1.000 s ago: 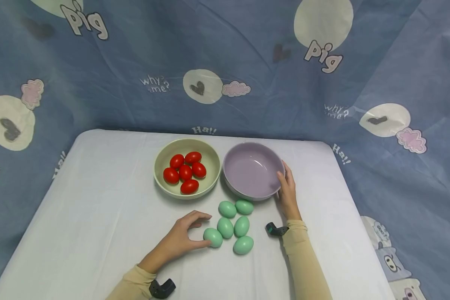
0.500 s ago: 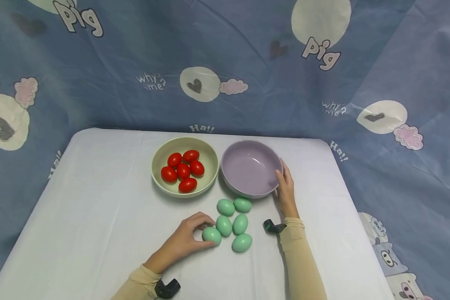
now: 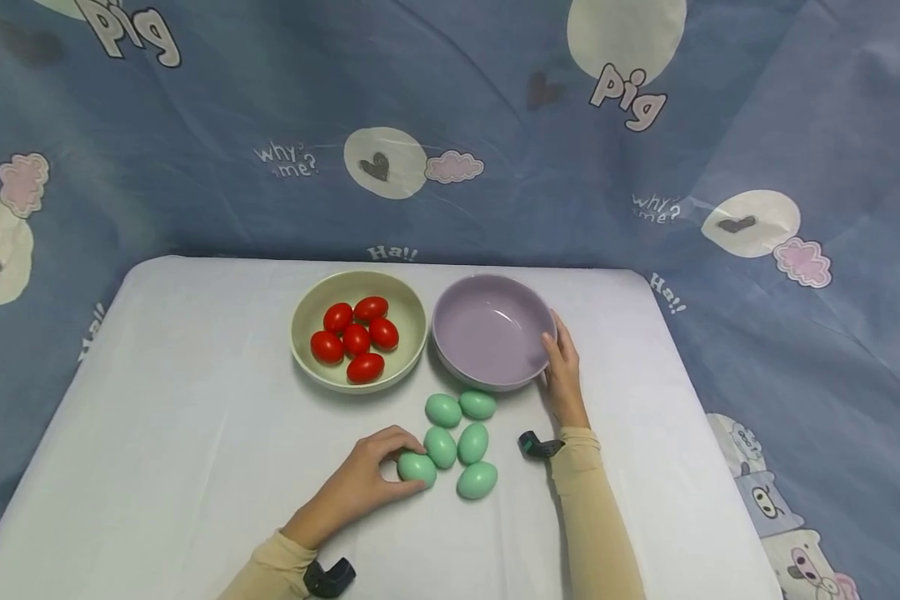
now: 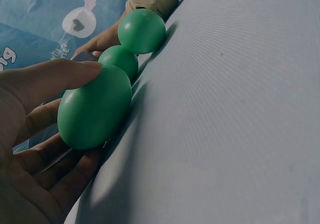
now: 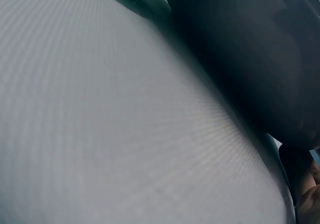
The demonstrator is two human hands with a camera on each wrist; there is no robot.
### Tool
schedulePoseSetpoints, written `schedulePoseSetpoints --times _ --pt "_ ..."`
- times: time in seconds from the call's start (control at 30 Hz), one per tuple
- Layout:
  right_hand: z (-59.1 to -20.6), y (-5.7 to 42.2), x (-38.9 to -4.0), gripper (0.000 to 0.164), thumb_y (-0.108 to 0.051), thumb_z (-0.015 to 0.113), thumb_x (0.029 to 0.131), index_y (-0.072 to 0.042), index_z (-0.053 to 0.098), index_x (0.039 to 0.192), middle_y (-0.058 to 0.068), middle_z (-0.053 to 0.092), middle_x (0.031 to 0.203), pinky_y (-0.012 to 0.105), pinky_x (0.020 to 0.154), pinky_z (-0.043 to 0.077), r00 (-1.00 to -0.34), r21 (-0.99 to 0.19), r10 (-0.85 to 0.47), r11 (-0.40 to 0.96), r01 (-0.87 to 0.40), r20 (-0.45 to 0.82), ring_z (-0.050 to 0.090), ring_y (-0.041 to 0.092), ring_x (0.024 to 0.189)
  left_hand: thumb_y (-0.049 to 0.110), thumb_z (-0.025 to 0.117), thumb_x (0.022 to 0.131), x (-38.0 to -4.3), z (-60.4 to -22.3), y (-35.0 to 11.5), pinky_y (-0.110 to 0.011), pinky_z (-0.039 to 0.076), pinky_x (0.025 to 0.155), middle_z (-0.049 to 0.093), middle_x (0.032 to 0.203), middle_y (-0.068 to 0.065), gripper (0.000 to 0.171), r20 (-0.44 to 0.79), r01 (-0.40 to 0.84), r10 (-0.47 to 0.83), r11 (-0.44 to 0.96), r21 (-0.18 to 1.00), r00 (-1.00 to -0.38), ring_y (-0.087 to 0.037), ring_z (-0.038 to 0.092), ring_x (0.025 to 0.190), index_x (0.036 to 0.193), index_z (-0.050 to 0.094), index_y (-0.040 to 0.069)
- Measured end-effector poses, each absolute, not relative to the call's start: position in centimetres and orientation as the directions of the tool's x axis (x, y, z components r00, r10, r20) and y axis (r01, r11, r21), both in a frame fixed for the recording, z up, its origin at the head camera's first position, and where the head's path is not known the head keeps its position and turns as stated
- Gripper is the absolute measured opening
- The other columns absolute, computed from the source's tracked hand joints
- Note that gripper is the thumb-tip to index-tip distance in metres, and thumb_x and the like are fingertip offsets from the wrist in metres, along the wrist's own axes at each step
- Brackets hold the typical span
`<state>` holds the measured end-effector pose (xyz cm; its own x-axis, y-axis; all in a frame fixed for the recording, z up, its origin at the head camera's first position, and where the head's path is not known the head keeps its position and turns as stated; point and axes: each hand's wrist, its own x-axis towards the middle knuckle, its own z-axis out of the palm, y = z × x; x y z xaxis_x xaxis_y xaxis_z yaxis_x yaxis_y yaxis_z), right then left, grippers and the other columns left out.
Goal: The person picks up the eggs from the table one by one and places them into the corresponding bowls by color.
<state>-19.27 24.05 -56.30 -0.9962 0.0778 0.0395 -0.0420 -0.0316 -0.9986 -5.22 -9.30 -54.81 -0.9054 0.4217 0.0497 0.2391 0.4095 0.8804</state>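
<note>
My left hand [image 3: 367, 475] holds a green toy egg [image 3: 417, 470] at the left end of a loose cluster on the white table. In the left wrist view the thumb lies over the top of this egg [image 4: 95, 107] and the fingers reach round its far side and underneath. My right hand [image 3: 565, 379] grips the right edge of an empty purple bowl [image 3: 491, 333], thumb over the rim and fingers along the outside. The right wrist view shows the bowl's dark outer wall [image 5: 250, 49] close up, with little of the hand visible.
Several more green eggs [image 3: 473, 443] lie between the left hand and the purple bowl. Left of that bowl stands a pale green bowl [image 3: 303, 367] with several red egg-shaped pieces [image 3: 365, 367] in it. A blue printed cloth [image 3: 495, 217] hangs behind the table [image 3: 157, 400].
My left hand has moved in and brought its thumb and fingers round the leftmost green egg. The right hand stays on the purple bowl. The whole head view has shifted slightly.
</note>
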Motion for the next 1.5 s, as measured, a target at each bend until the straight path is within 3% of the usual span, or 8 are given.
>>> schedulePoseSetpoints --times 0.37,0.67,1.0,1.17,1.37,1.5 --pt "-56.0 24.0 -19.5 0.054 -0.028 0.05 0.11 -0.024 0.036 0.162 -0.002 0.033 0.169 0.043 0.128 0.035 -0.996 -0.998 0.082 -0.048 -0.028 0.024 0.034 0.023 0.155 0.022 0.093 0.076 -5.7 -54.4 -9.3 -0.022 0.059 0.086 0.069 0.104 0.013 0.037 0.057 0.252 0.432 0.41 0.876 -0.9 -0.001 0.063 0.091 0.107 0.072 0.024" --pt "-53.5 23.3 -18.4 0.056 -0.025 0.051 0.109 -0.017 0.035 0.162 0.006 0.033 0.169 0.044 0.128 0.034 -0.997 -0.999 0.061 -0.02 -0.037 0.036 0.032 0.028 0.157 0.019 0.093 0.076 -7.2 -52.9 -9.6 -0.024 0.061 0.087 0.071 0.105 0.009 0.037 0.121 0.308 0.455 0.364 0.879 -0.882 -0.005 0.066 0.094 0.107 0.073 0.022" --pt "-56.1 24.0 -19.7 0.054 -0.024 0.05 0.109 -0.02 0.036 0.162 -0.001 0.034 0.169 0.039 0.125 0.038 -0.997 -0.996 0.066 -0.084 -0.041 0.036 0.035 0.023 0.155 0.019 0.092 0.078 -10.1 -50.4 -9.7 -0.033 0.064 0.091 0.072 0.108 0.006 0.035 0.128 0.315 0.47 0.344 0.884 -0.873 -0.013 0.068 0.104 0.107 0.074 0.02" --pt "-56.2 24.4 -19.7 0.055 -0.026 0.053 0.108 -0.02 0.037 0.161 -0.001 0.035 0.168 0.043 0.124 0.04 -0.997 -0.993 0.07 -0.111 -0.049 0.041 0.037 0.024 0.154 0.023 0.092 0.078 -11.9 -49.0 -9.0 -0.033 0.063 0.092 0.072 0.107 0.008 0.037 0.129 0.333 0.496 0.348 0.876 -0.859 -0.011 0.067 0.104 0.11 0.073 0.02" --pt "-56.2 24.4 -19.7 0.056 -0.029 0.054 0.107 -0.022 0.038 0.161 -0.001 0.036 0.168 0.044 0.124 0.04 -0.997 -0.994 0.067 -0.098 -0.045 0.038 0.038 0.024 0.153 0.024 0.092 0.079 -14.3 -47.2 -8.0 -0.042 0.061 0.094 0.073 0.109 0.008 0.036 0.113 0.336 0.515 0.363 0.869 -0.849 -0.011 0.066 0.104 0.111 0.074 0.021" --pt "-56.3 24.4 -19.7 0.057 -0.026 0.052 0.108 -0.022 0.036 0.162 -0.001 0.033 0.169 0.044 0.126 0.038 -0.998 -0.993 0.05 -0.108 -0.036 0.031 0.036 0.024 0.155 0.021 0.09 0.08 -15.9 -46.2 -7.3 -0.038 0.062 0.096 0.073 0.111 0.003 0.035 0.112 0.34 0.539 0.345 0.875 -0.835 -0.014 0.066 0.106 0.111 0.074 0.018"
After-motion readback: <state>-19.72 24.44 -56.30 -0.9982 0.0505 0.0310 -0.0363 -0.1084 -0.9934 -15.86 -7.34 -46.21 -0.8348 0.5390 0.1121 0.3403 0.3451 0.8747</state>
